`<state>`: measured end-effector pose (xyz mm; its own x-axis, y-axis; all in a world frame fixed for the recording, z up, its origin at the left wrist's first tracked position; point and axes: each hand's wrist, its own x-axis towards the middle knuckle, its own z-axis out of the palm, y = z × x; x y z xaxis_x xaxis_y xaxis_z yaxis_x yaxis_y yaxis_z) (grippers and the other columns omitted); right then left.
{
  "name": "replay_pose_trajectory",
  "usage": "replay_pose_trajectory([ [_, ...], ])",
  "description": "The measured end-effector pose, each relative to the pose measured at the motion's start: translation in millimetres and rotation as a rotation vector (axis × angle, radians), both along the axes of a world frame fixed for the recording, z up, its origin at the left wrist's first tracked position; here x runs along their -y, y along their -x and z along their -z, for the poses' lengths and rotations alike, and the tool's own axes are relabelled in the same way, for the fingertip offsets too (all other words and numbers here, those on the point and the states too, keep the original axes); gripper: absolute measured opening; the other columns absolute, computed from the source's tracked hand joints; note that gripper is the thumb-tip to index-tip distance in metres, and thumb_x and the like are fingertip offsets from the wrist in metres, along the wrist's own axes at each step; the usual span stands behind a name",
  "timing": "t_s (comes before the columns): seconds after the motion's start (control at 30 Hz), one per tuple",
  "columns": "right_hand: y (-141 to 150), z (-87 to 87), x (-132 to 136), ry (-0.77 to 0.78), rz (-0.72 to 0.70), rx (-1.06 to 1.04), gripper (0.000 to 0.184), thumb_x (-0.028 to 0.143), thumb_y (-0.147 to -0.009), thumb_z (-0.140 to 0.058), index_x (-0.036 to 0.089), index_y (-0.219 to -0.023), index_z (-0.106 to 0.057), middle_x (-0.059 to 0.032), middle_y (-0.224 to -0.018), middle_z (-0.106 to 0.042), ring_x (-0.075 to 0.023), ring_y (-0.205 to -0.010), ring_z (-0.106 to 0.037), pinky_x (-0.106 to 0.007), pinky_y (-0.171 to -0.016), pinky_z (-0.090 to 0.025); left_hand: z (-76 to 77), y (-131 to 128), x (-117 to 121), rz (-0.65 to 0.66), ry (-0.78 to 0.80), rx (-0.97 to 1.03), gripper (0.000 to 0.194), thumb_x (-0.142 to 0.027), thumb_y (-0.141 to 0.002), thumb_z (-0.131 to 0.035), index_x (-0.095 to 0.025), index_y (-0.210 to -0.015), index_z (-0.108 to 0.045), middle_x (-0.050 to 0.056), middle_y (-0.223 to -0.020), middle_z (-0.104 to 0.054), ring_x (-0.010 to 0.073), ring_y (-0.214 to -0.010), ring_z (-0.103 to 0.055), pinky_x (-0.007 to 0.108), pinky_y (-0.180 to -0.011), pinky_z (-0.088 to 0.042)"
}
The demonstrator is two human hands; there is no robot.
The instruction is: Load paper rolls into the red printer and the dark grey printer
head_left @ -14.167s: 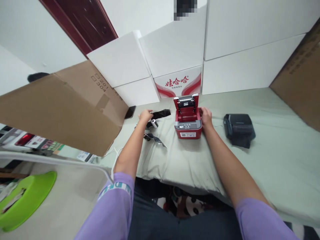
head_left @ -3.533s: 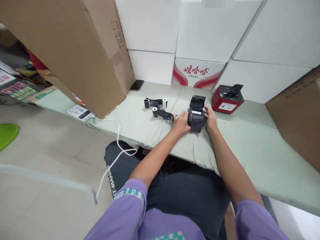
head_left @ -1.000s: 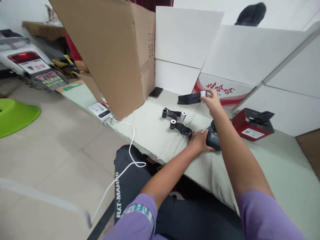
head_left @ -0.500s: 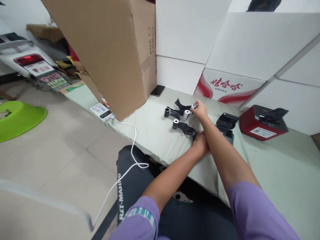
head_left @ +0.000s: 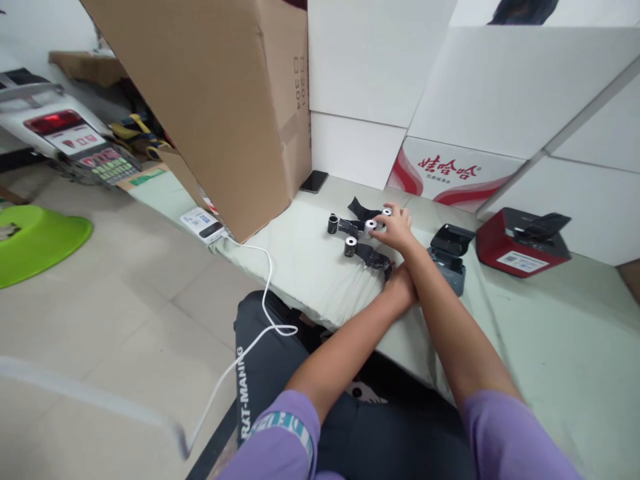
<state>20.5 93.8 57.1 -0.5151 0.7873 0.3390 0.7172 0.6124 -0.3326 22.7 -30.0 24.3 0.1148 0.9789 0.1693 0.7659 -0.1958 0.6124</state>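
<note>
My right hand (head_left: 399, 230) reaches across my left arm, with thumb and fingers spread at two small white-ended rolls. Its thumb is by the nearer white roll (head_left: 370, 227); its fingers are at the farther roll (head_left: 387, 212). Black film strips run leftward from these rolls, one toward a small black roll (head_left: 333, 224). Closer to me stands another roll wrapped in black film (head_left: 351, 247), its shiny black strip (head_left: 375, 260) stretching to my left hand (head_left: 400, 281). My left hand lies under my right wrist, its fingers mostly hidden.
An open dark grey case (head_left: 450, 257) sits right of my hands, beside a red and black box-shaped device (head_left: 523, 243). A tall cardboard box (head_left: 220, 100) and a phone (head_left: 315, 181) are at the left. White cartons (head_left: 360, 150) line the back; a white cable (head_left: 270, 280) hangs over the edge.
My right hand has shifted slightly toward me, from pinching the farther roll to spreading its fingers across both white-ended rolls. My left hand stays in about the same place.
</note>
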Motion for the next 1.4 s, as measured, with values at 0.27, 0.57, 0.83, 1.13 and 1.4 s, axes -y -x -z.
replay_pose_trajectory([
  [0.27, -51, -35.0, 18, 0.188, -0.135, -0.816, 0.025, 0.032, -0.076, -0.071, 0.025, -0.100, -0.066, -0.0015, -0.091, -0.069, -0.0215, -0.087, -0.065, -0.036, -0.078, -0.054, 6.3, -1, -5, 0.062, 0.089, 0.033, 0.101, -0.054, -0.072, -0.081, -0.021, -0.155, -0.034, 0.013, -0.157, -0.048, 0.0351, -0.154, -0.030, 0.055, -0.126, -0.026],
  [0.57, -170, -40.2, 46, 0.570, -0.098, -1.096, 0.026, 0.046, -0.078, -0.075, 0.028, -0.095, -0.068, -0.0036, -0.087, -0.070, -0.0206, -0.072, -0.063, -0.035, -0.060, -0.052, 7.7, -1, 3, 0.015, -0.021, 0.084, 0.103, -0.056, -0.071, -0.084, -0.022, -0.155, -0.035, 0.017, -0.151, -0.054, 0.0348, -0.150, -0.038, 0.060, -0.125, -0.020],
  [0.83, -189, 9.5, 41, -0.001, 0.116, -0.485, 0.023, 0.042, -0.087, -0.057, 0.027, -0.099, -0.071, -0.0103, -0.104, -0.068, -0.0303, -0.100, -0.064, -0.050, -0.091, -0.053, 7.9, -1, 4, 0.003, -0.076, 0.017, 0.097, -0.058, -0.073, -0.081, -0.019, -0.152, -0.040, 0.018, -0.149, -0.055, 0.0359, -0.146, -0.043, 0.059, -0.121, -0.030],
  [1.13, -175, 18.7, 39, 0.019, 0.147, -0.521, 0.019, 0.037, -0.083, -0.058, 0.024, -0.095, -0.066, -0.0071, -0.099, -0.071, -0.0276, -0.097, -0.064, -0.045, -0.091, -0.051, 3.9, 0, 6, 0.000, -0.035, -0.005, 0.098, -0.057, -0.073, -0.082, -0.020, -0.153, -0.039, 0.017, -0.150, -0.055, 0.0353, -0.147, -0.042, 0.058, -0.121, -0.029],
  [1.4, -178, 31.8, 26, -0.044, 0.346, -0.430, 0.019, 0.037, -0.071, -0.065, 0.022, -0.082, -0.066, -0.0115, -0.103, -0.062, -0.0335, -0.106, -0.057, -0.058, -0.103, -0.042, 5.5, 0, 5, -0.009, -0.030, 0.000, 0.100, -0.057, -0.072, -0.083, -0.020, -0.154, -0.039, 0.018, -0.152, -0.053, 0.0356, -0.148, -0.041, 0.060, -0.122, -0.028],
])
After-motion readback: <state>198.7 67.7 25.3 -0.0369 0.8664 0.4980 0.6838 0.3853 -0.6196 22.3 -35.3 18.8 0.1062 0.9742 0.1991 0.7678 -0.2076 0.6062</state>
